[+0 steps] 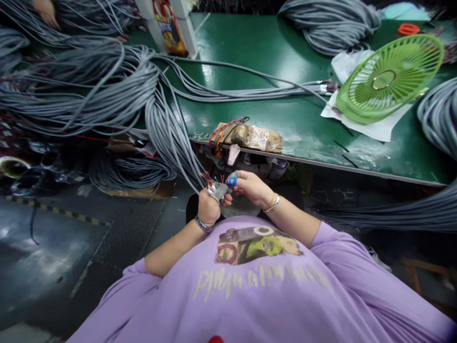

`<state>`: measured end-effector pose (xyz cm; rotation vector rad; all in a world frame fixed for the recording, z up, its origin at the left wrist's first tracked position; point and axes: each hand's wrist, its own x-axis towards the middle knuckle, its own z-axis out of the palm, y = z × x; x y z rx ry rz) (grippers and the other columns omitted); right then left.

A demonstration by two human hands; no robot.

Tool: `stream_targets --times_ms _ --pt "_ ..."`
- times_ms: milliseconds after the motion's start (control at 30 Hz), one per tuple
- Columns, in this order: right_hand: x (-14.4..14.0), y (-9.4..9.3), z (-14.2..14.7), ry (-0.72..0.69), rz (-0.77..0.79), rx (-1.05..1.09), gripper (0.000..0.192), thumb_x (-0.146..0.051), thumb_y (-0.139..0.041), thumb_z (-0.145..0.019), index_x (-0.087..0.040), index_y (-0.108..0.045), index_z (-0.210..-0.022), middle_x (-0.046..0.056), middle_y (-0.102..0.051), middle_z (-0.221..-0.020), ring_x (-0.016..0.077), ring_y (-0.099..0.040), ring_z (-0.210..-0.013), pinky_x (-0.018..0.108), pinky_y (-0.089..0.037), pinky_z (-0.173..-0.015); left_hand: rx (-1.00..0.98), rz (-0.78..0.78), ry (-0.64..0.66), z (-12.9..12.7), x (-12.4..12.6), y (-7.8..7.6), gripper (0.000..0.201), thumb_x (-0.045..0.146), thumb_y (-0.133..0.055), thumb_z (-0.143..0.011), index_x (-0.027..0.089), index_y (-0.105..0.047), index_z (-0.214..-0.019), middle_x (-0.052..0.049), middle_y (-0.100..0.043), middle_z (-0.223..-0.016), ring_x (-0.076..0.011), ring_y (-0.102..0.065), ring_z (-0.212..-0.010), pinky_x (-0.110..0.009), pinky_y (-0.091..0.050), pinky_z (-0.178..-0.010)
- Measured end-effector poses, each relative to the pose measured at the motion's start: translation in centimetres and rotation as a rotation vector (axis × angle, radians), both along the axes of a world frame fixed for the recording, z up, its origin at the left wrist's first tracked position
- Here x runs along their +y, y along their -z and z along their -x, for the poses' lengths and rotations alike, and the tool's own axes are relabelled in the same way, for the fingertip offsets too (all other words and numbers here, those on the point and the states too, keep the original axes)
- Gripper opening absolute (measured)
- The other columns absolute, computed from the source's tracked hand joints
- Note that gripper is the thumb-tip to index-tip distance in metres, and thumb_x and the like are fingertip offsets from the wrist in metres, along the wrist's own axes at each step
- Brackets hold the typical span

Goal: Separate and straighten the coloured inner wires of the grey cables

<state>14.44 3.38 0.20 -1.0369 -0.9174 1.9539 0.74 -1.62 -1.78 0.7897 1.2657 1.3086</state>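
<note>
Pale lettering across purple shirt (257, 286), upside down, unreadable; no other legible text.

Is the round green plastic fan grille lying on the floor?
No, the round green plastic fan grille rests on white paper on the green worktable, well above the floor.

light: bright overhead, dimmer under the bench; glare: white sheen on green table (271, 52) and grey floor (43, 257); distortion: strong wide-angle bending at edges; blur: corners soft, centre sharp
</note>
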Motion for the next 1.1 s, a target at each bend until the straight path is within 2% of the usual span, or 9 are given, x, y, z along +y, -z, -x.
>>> stream_targets --times_ms 167,267,333,400,467,600,800,1000,1100 --pt "-0.7 0.7 0.4 0.109 -0.089 -0.024 0.014 -0.023 -0.069 -0.062 -0.015 -0.058 -0.063 -0.005 -0.052 -0.054 0.0051 -0.042 -0.049 0.018 -0.034 -0.049 -0.013 -0.002 -0.049 -0.3 0.3 -0.3 0.031 0.043 -0.072 -0.067 0.014 -0.062 -0.063 -0.001 -0.063 -0.050 -0.0098 -0.055 -0.038 -0.019 -0.043 -0.038" --pt "0.1 1.1 -0.1 0.217 -0.010 0.026 0.014 -0.022 -0.066 -0.064 -0.016 -0.054 -0.061 -0.006 -0.047 -0.051 0.0051 -0.039 -0.047 0.019 -0.032 -0.047 -0.075 -0.005 -0.083 -0.5 0.4 -1.0 0.028 0.041 -0.073 -0.065 0.015 -0.062 -0.066 0.001 -0.062 -0.049 -0.0094 -0.054 -0.036 -0.019 -0.042 -0.036" --pt "1.1 1.1 -0.6 0.270 0.077 0.078 0.016 -0.028 -0.066 -0.069 -0.017 -0.055 -0.066 -0.006 -0.049 -0.055 0.0054 -0.041 -0.048 0.019 -0.035 -0.048 -0.114 -0.007 -0.089 -0.6 0.5 -1.6 0.028 0.041 -0.073 -0.065 0.015 -0.062 -0.067 0.001 -0.062 -0.049 -0.0092 -0.053 -0.036 -0.018 -0.041 -0.035" --pt "2.4 1.0 -0.9 0.228 0.158 0.125 0.026 -0.041 -0.064 -0.076 -0.016 -0.059 -0.074 -0.003 -0.056 -0.063 0.0064 -0.046 -0.052 0.020 -0.040 -0.050 -0.138 -0.004 -0.085 -0.8 0.8 -2.3 0.029 0.042 -0.073 -0.065 0.015 -0.062 -0.068 0.001 -0.063 -0.050 -0.0093 -0.054 -0.036 -0.018 -0.041 -0.035" --pt "3.6 0.8 -0.8 0.114 0.193 0.175 0.040 -0.056 -0.057 -0.082 -0.016 -0.061 -0.080 0.000 -0.061 -0.070 0.0080 -0.051 -0.056 0.021 -0.044 -0.054 -0.149 0.004 -0.072 -1.1 1.2 -2.9 0.029 0.042 -0.073 -0.064 0.015 -0.061 -0.068 0.001 -0.063 -0.050 -0.0093 -0.053 -0.036 -0.018 -0.040 -0.035" --pt "5.0 0.4 -0.1 -0.031 0.127 0.285 0.050 -0.066 -0.056 -0.080 -0.016 -0.062 -0.083 0.000 -0.061 -0.071 0.0088 -0.053 -0.058 0.021 -0.045 -0.054 -0.157 0.034 -0.057 -1.8 2.1 -3.8 0.030 0.041 -0.073 -0.062 0.015 -0.060 -0.066 0.001 -0.061 -0.049 -0.0081 -0.051 -0.035 -0.018 -0.038 -0.034" --pt "4.8 0.1 0.8 0.041 0.025 0.276 0.046 -0.060 -0.067 -0.074 -0.015 -0.063 -0.081 -0.003 -0.055 -0.063 0.0056 -0.045 -0.051 0.018 -0.041 -0.048 -0.178 0.061 -0.065 -2.1 2.8 -4.0 0.032 0.043 -0.074 -0.061 0.014 -0.059 -0.066 0.001 -0.060 -0.048 -0.0081 -0.051 -0.035 -0.018 -0.038 -0.035" --pt "4.9 -0.4 1.3 0.102 0.102 0.310 0.046 -0.061 -0.068 -0.073 -0.016 -0.061 -0.076 -0.003 -0.054 -0.058 0.0069 -0.047 -0.050 0.018 -0.040 -0.046 -0.188 0.038 -0.075 -2.2 3.1 -3.5 0.030 0.040 -0.074 -0.064 0.014 -0.059 -0.064 0.001 -0.060 -0.048 -0.0073 -0.051 -0.036 -0.017 -0.037 -0.035" --pt "5.0 -0.7 1.3 0.112 0.129 0.320 0.044 -0.060 -0.066 -0.077 -0.016 -0.064 -0.081 0.000 -0.060 -0.063 0.0090 -0.052 -0.054 0.020 -0.042 -0.047 -0.182 0.025 -0.084 -2.2 3.2 -3.3 0.030 0.040 -0.073 -0.065 0.014 -0.059 -0.064 0.001 -0.060 -0.048 -0.0068 -0.050 -0.036 -0.017 -0.036 -0.035"
